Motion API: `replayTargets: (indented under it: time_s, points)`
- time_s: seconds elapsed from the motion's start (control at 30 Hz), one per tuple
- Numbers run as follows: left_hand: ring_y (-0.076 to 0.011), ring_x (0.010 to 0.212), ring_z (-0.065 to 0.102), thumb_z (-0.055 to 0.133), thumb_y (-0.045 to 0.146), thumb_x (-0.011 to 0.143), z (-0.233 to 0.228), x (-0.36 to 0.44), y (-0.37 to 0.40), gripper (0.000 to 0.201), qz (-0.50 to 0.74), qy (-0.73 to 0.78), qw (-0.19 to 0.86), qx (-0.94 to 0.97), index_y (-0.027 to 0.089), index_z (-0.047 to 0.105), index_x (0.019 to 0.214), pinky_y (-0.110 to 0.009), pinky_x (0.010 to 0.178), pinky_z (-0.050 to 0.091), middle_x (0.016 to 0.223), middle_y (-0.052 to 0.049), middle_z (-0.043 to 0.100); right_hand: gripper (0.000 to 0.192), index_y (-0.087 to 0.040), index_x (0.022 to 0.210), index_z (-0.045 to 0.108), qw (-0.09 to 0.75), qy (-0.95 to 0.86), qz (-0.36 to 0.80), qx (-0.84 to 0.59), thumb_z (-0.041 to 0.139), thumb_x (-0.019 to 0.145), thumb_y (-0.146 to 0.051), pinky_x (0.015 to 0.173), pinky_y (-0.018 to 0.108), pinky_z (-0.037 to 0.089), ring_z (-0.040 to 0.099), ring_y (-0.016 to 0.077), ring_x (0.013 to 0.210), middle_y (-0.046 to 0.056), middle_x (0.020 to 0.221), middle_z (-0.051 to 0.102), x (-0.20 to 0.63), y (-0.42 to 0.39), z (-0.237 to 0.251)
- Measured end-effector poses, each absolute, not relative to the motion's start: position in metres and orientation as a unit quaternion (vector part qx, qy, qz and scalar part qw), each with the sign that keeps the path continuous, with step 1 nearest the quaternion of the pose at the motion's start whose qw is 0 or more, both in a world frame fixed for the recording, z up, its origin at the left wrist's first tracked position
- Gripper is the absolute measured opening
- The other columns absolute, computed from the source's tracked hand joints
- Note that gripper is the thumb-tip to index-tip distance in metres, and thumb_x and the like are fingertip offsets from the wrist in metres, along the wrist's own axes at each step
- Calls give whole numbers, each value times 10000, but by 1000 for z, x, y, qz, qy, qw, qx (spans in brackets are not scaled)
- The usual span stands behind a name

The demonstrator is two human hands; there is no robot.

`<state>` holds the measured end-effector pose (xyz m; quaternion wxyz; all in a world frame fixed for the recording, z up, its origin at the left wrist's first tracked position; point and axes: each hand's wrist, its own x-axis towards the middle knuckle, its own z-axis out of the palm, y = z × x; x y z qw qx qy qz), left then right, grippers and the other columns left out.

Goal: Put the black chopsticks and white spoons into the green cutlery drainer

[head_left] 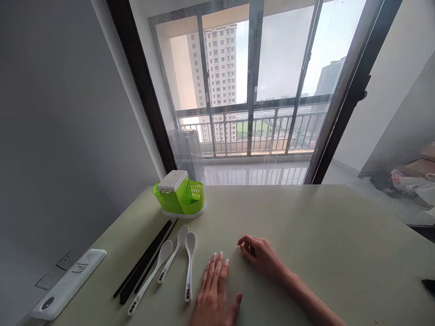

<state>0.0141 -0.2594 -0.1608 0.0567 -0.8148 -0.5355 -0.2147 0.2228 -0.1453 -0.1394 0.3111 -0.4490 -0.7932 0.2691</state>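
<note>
left hand flat on table, right hand curled

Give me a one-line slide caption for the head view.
Both hands, left and right, rest empty on a pale green table beside three white spoons, black chopsticks and a green holder.

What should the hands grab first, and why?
Probably the left hand should slide over to the nearest white spoon. It lies flat just beside that spoon, holding nothing, while the right hand rests curled farther away. The green holder stands beyond the spoons.
</note>
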Motion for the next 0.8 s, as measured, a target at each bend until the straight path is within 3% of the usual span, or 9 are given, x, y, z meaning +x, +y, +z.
replayTargets:
  time_s: [0.23, 0.4, 0.8]
  points:
    - [-343, 1505, 366, 534, 382, 962, -159, 5, -269, 810, -263, -610, 113, -739, 294, 120, 1652, -573, 1092, 517, 1631, -109, 405, 253, -238, 971, 711, 314, -793, 269, -446, 467, 927, -290, 649, 268, 427, 611, 160, 644, 0, 742, 705, 225, -146, -137]
    - [-338, 1494, 392, 547, 375, 958, -162, 3, -266, 756, -245, -600, 114, -753, 305, 213, 1633, -572, 1105, 506, 1623, -83, 422, 237, -241, 968, 708, 312, -792, 273, -447, 478, 914, -267, 652, 265, 424, 609, 157, 644, -7, 745, 703, 224, -146, -137]
    - [-328, 1467, 440, 561, 339, 951, -157, 0, -266, 738, -225, -588, 114, -768, 297, 262, 1624, -526, 1115, 512, 1574, -57, 496, 232, -236, 957, 697, 314, -789, 285, -444, 472, 937, -289, 644, 264, 420, 604, 158, 634, -11, 716, 673, 224, -144, -140]
